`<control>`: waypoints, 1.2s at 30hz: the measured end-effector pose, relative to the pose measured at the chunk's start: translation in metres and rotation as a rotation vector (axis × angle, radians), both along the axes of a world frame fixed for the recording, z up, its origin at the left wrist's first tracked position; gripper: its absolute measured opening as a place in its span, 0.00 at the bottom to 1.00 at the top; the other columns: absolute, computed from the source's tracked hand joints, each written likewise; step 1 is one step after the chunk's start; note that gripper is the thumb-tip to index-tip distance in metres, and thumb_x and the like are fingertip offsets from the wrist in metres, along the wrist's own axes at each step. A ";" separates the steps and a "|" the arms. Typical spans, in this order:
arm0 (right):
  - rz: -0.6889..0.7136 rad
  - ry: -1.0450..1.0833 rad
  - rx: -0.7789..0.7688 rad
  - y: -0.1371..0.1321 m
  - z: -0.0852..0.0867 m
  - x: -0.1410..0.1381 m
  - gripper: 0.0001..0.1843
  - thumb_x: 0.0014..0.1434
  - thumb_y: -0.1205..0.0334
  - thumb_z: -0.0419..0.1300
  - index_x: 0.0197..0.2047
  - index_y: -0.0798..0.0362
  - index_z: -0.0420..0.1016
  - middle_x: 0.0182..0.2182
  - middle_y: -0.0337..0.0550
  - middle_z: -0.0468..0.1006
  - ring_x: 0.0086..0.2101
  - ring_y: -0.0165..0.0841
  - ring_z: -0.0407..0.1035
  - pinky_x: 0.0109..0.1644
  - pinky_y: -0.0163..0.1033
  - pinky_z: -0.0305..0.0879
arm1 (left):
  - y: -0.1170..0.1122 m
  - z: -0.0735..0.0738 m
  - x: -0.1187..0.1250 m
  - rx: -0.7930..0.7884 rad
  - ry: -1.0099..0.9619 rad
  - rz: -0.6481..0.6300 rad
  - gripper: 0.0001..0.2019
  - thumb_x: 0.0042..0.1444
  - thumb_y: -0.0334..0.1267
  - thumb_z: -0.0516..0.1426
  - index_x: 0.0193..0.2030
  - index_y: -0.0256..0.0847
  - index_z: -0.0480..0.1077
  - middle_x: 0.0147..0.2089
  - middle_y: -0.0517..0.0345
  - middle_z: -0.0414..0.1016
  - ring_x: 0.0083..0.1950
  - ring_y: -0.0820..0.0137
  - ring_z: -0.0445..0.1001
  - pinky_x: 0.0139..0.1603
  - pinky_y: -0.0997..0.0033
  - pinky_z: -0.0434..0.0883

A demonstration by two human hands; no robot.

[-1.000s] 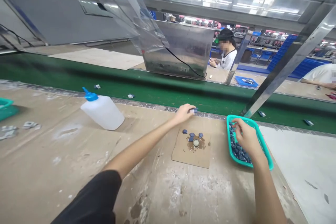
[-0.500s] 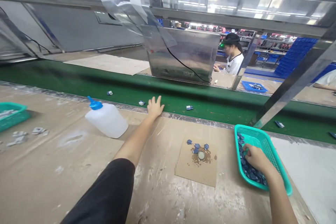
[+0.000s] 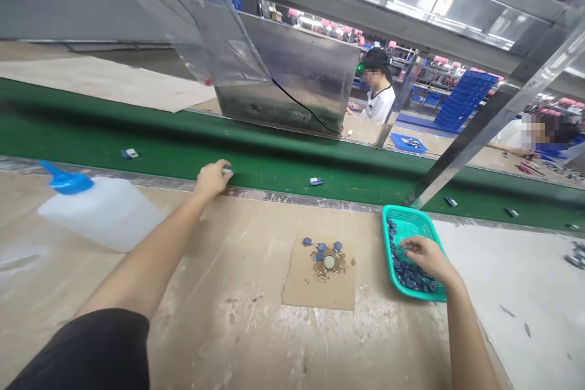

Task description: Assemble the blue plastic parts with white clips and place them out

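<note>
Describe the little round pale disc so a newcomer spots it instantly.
On the brown worktop, left of the turquoise perforated plastic basket, lies a flat tan cardboard square. The small disc sits in its wet-looking patch, the only round, pale thing beside dark-blue pieces.

Workbench (image 3: 228,329) is supporting blue-nozzled squeeze bottle (image 3: 100,213) at L, sq. cardboard pad (image 3: 297,286) nr. ctr., teal perf. basket (image 3: 410,223) at R; white sheet (image 3: 503,280) is lying R of bskt.
</note>
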State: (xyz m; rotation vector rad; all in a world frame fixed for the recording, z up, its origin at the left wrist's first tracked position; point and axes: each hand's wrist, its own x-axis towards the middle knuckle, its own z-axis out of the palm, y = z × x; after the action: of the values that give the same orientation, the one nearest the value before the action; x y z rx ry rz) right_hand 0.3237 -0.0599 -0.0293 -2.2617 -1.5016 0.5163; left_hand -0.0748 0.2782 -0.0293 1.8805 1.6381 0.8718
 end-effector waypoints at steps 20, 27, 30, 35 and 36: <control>0.089 1.298 0.330 0.020 -0.012 -0.126 0.06 0.48 0.61 0.62 0.30 0.52 0.70 0.22 0.38 0.72 0.22 0.30 0.68 0.23 0.33 0.65 | -0.241 -0.003 0.069 -0.898 -1.125 -0.506 0.13 0.48 0.39 0.59 0.36 0.37 0.60 0.33 0.55 0.73 0.30 0.76 0.71 0.33 0.78 0.65; -0.005 1.253 0.433 0.028 -0.014 -0.131 0.06 0.42 0.64 0.66 0.26 0.52 0.74 0.31 0.38 0.73 0.20 0.25 0.66 0.20 0.31 0.64 | -0.241 -0.011 0.059 -0.925 -1.206 -0.451 0.14 0.44 0.36 0.62 0.34 0.37 0.60 0.29 0.61 0.70 0.32 0.74 0.73 0.36 0.76 0.66; 0.039 1.153 0.417 0.033 -0.018 -0.132 0.06 0.44 0.64 0.65 0.29 0.52 0.74 0.32 0.40 0.72 0.23 0.27 0.68 0.24 0.33 0.66 | -0.239 -0.014 0.058 -0.908 -1.202 -0.438 0.16 0.47 0.38 0.60 0.42 0.40 0.62 0.28 0.62 0.70 0.27 0.77 0.71 0.31 0.77 0.64; 0.213 0.679 0.390 0.039 -0.024 -0.130 0.09 0.47 0.63 0.61 0.34 0.53 0.71 0.37 0.45 0.69 0.27 0.31 0.68 0.30 0.39 0.68 | -0.236 -0.017 0.055 -0.825 -1.236 -0.411 0.14 0.45 0.36 0.60 0.40 0.35 0.68 0.29 0.61 0.69 0.28 0.81 0.66 0.32 0.80 0.63; 0.258 0.508 0.383 0.040 -0.024 -0.129 0.08 0.49 0.63 0.59 0.35 0.54 0.70 0.36 0.45 0.69 0.28 0.32 0.67 0.31 0.40 0.67 | -0.235 -0.017 0.055 -0.820 -1.230 -0.416 0.14 0.44 0.35 0.61 0.40 0.35 0.68 0.30 0.60 0.70 0.29 0.80 0.67 0.34 0.80 0.63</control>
State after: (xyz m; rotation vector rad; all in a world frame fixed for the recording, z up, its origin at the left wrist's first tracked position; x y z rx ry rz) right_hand 0.1946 -0.0196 -0.0538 -1.5126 -1.4718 0.7377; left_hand -0.0197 0.0427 -0.0468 0.7204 0.6018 0.7311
